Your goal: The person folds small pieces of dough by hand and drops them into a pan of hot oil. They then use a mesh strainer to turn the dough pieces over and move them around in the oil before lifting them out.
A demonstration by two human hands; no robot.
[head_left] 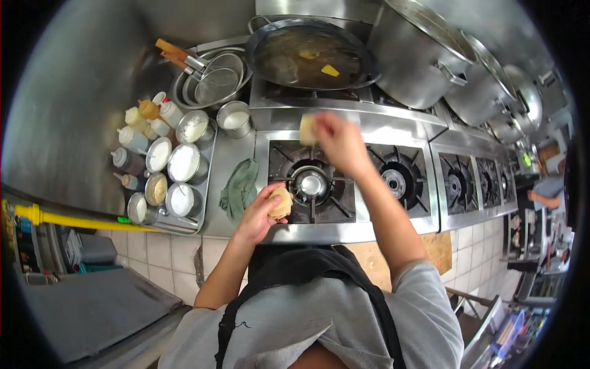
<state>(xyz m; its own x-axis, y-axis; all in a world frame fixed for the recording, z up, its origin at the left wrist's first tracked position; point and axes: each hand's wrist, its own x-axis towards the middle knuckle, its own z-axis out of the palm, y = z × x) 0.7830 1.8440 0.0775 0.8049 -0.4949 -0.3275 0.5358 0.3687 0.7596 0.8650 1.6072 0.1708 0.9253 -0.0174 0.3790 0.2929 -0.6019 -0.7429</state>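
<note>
My left hand [261, 215] is closed around a small stack of pale yellow dough wrappers [282, 204], near the front edge of the stove. My right hand [338, 140], smeared by motion, pinches a single pale wrapper [307, 129] above the ledge behind the front burner. Beyond it sits a wide two-handled pan [251, 52] of brownish liquid, probably oil. A yellow piece [330, 71] floats in the liquid, with another blurrier one [308, 54] farther back.
Under my hands is a gas burner [310, 183], with a green cloth [239, 187] to its left. A tray [206, 209] holds squeeze bottles and metal tubs of powders. Strainers [218, 85] rest in a bowl behind. Tall pots [409, 67] line the back right. A person [549, 190] stands far right.
</note>
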